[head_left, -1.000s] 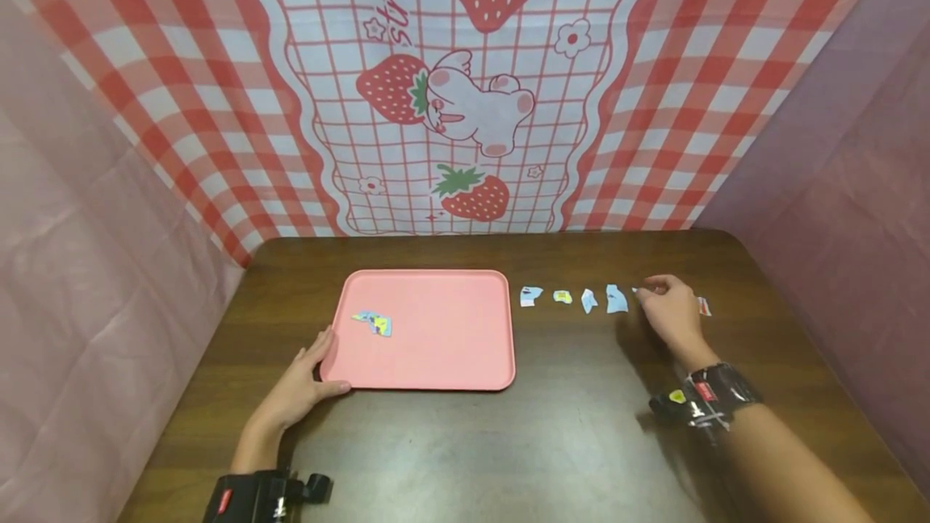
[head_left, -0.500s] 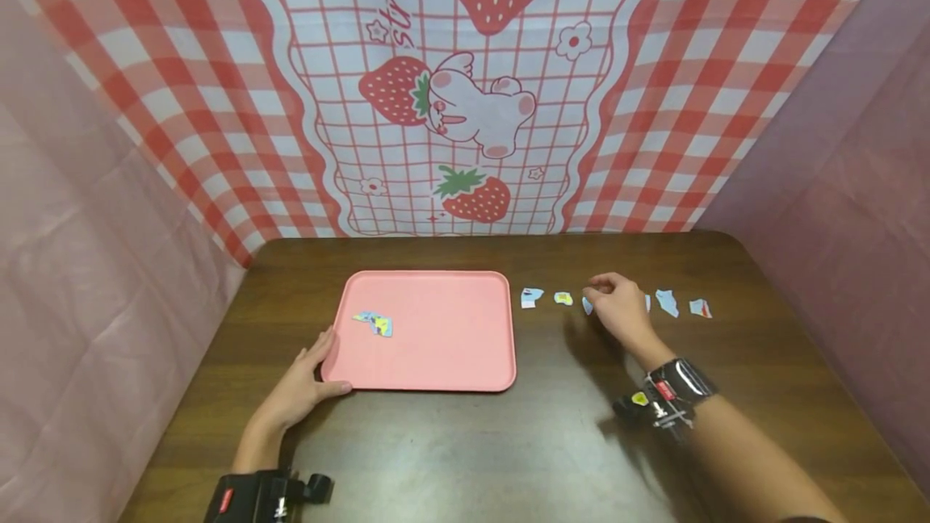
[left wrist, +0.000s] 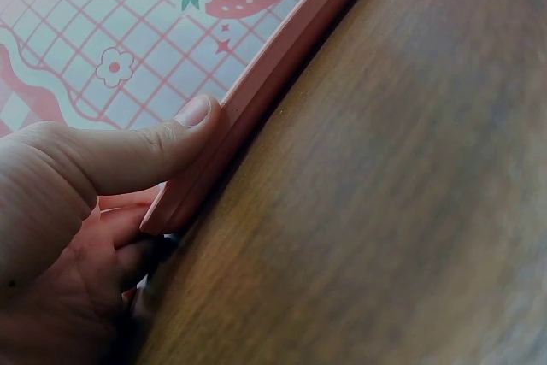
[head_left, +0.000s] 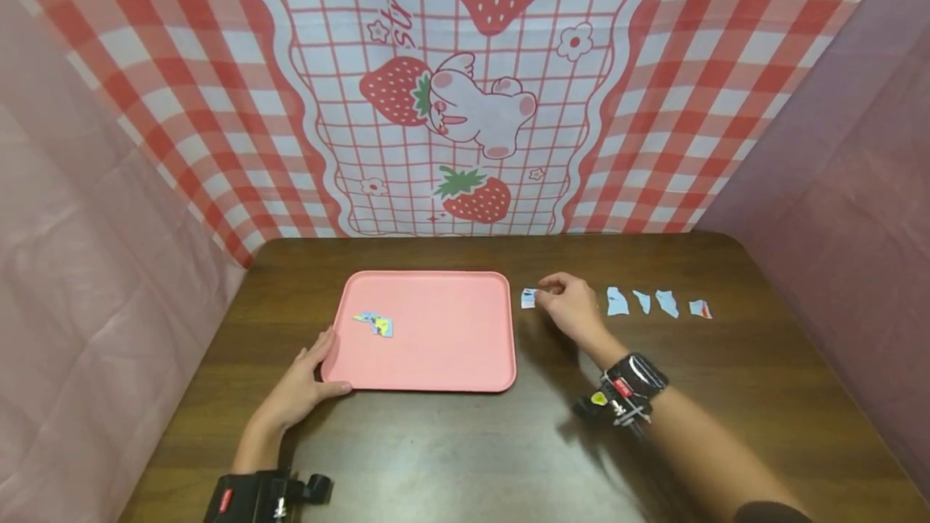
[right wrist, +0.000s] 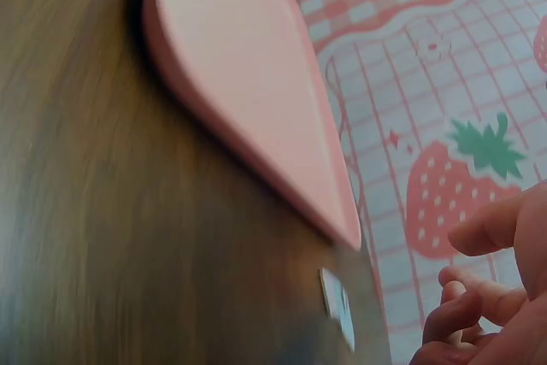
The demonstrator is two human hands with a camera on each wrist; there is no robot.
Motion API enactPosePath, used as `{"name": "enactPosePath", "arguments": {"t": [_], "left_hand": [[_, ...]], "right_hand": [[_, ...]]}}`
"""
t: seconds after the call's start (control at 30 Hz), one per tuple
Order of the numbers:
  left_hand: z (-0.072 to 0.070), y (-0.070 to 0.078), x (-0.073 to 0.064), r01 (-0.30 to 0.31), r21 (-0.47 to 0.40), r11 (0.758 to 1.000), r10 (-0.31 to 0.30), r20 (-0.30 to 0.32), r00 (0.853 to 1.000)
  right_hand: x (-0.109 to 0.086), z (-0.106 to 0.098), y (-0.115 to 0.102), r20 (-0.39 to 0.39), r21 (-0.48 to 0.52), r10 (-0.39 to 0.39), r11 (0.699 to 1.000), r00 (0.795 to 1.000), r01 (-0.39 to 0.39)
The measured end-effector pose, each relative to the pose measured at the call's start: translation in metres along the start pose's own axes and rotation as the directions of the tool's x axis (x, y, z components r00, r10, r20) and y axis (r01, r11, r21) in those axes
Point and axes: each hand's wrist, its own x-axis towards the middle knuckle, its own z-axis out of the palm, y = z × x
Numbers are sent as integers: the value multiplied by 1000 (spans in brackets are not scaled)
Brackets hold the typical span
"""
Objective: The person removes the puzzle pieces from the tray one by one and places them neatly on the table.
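Observation:
A pink tray (head_left: 429,329) lies on the left part of the table, with joined blue-and-yellow paper pieces (head_left: 378,324) at its left side. My left hand (head_left: 298,382) holds the tray's near left corner, thumb at the front rim, fingers along the left side. To the tray's right runs a row of torn paper pieces. My right hand (head_left: 570,309) hovers over the row, just right of the piece (head_left: 529,298) nearest the tray, and hides part of the row. In the right wrist view its thumb and fingertips are apart, with nothing visible between them.
Farther right in the row lie blue pieces (head_left: 617,301) and, at its end, a piece with red (head_left: 701,309). A strawberry-print cloth (head_left: 472,144) hangs behind the brown table (head_left: 450,450). Pink cloths (head_left: 94,265) hang at both sides.
My right hand has moved left along the row toward the tray, uncovering the pieces on the right. The left hand and the tray have stayed where they were.

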Motion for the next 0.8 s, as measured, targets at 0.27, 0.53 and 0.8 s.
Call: {"name": "enactPosePath", "arguments": {"t": [0.27,0.53,0.8], "left_hand": [[0,-1,2,-14,27,1000,14,0,1000],[2,-2,4,-36,31,999,36,1,999],[0,-5,4,-45,34,998,45,-2,999]], "right_hand": [[2,37,-32,39,74,-22,997,999,19],[-1,71,-62,87,75,-81,994,993,74],[-6,100,-81,169,76,-94,994,981,82]]}}
